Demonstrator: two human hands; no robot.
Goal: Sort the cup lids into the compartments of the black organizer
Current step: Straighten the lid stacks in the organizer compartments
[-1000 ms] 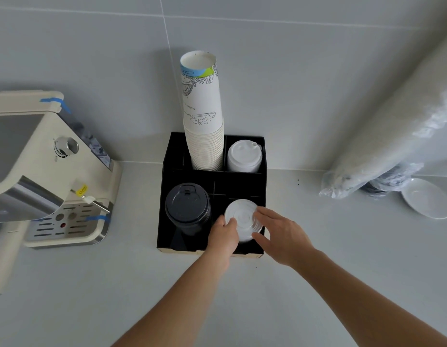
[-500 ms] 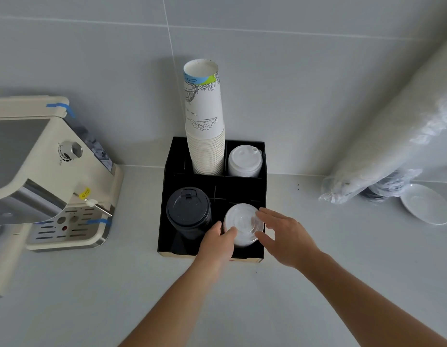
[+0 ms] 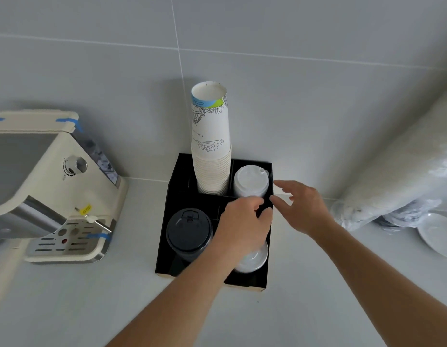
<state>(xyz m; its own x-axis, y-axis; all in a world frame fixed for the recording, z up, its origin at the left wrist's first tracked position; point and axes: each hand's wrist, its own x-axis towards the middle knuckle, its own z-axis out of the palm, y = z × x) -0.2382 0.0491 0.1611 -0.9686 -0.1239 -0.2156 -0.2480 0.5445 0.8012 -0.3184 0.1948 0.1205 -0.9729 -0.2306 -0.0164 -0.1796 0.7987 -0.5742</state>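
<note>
The left hand [image 3: 242,226] lies over the near right compartment of the black organizer [image 3: 172,196], hiding most of the flat white lids [image 3: 255,259] stacked there; only their near edge shows (whether the curled fingers grip anything, I cannot tell). The right hand [image 3: 302,209] hovers spread and empty by the organizer's right wall, beside the white sip lids [image 3: 250,181] in the far right compartment. Black lids [image 3: 188,231] fill the near left.

There is one black box organizer [image 3: 167,221], three stacks of round plastic lids [image 3: 251,181], one tall stack of white paper cups [image 3: 211,151], one cream coffee machine [image 3: 42,186] and two bare hands [image 3: 242,226].
</note>
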